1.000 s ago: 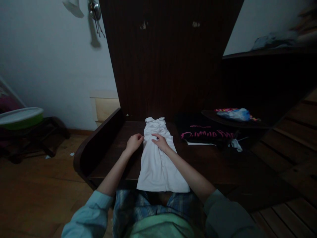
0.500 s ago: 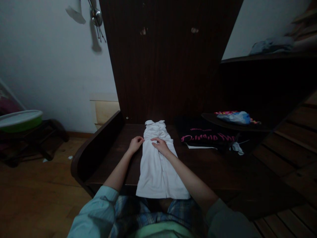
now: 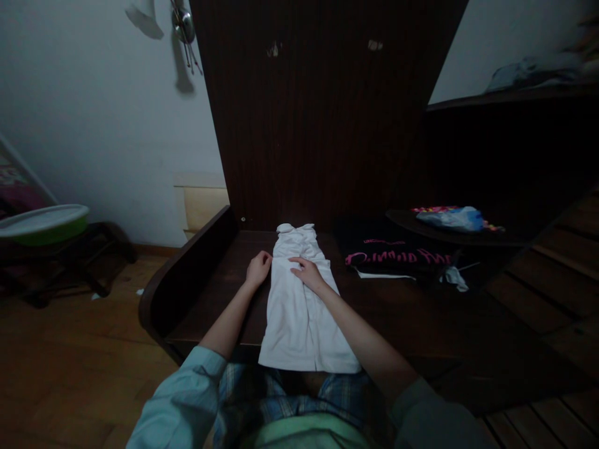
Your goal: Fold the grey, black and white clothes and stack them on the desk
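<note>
A white garment point(image 3: 299, 324) lies lengthwise on the dark wooden bench seat. Its far part is bunched into creases, while the near part is spread fairly smooth down to the hem at the front edge. At the garment's left edge, by the creases, my left hand point(image 3: 259, 269) is closed with its fingers curled on the fabric's edge; the fingertips are partly hidden. My right hand point(image 3: 307, 274) rests on top of the cloth just below the creases, thumb and fingers apart.
To the right are a folded black cloth with pink lettering point(image 3: 397, 257) and a plastic bag point(image 3: 452, 218) on a dark curved surface. The bench's raised side point(image 3: 187, 271) stands at the left. Beyond it, a green basin point(image 3: 51, 227) sits on a dark stool.
The view has shifted slightly. My left hand has turned a little, its fingers more tucked in at the garment's edge. My right hand stays on the cloth in nearly the same place.
</note>
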The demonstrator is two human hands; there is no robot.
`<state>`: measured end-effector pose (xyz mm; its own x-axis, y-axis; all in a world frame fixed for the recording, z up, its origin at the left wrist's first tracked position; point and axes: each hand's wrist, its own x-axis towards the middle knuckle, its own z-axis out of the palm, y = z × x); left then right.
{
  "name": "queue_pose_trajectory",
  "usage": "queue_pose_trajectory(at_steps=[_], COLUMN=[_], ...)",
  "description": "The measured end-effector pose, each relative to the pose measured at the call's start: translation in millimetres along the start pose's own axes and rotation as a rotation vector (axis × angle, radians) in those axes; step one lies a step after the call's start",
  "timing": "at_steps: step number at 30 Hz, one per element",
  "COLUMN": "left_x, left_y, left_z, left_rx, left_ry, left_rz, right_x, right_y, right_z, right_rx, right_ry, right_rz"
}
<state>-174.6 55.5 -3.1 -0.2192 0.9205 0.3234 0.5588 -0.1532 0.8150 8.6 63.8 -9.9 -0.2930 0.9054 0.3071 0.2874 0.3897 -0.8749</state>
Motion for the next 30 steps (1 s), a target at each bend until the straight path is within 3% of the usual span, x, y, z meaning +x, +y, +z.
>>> queue_pose_trajectory(at_steps=[5,21,25,30], left_x=[-4.0,7.8,1.8,-3.0], left_y=[6.4,-8.9,-4.1,-0.1], left_z=[-3.1,4.9,4.7,1.9], left_rx=[0.184,-0.089,-0.12,-0.143], left_ry=[-0.113,-0.03,-0.061,-0.168], left_rz=[0.136,-0.006,0.015,0.145], right_x=[-3.3,-4.3,-2.1,-1.8], right_y=[-4.5,-4.5,0.3,3.3], right_z=[-1.3,-1.6,1.4,3.0], right_rx=[0.028,0.026,0.08,0.04], right_ry=[-0.083,-0.111,-0.09,-0.076], right_rz=[-0.1,-0.075,-0.05,-0.076])
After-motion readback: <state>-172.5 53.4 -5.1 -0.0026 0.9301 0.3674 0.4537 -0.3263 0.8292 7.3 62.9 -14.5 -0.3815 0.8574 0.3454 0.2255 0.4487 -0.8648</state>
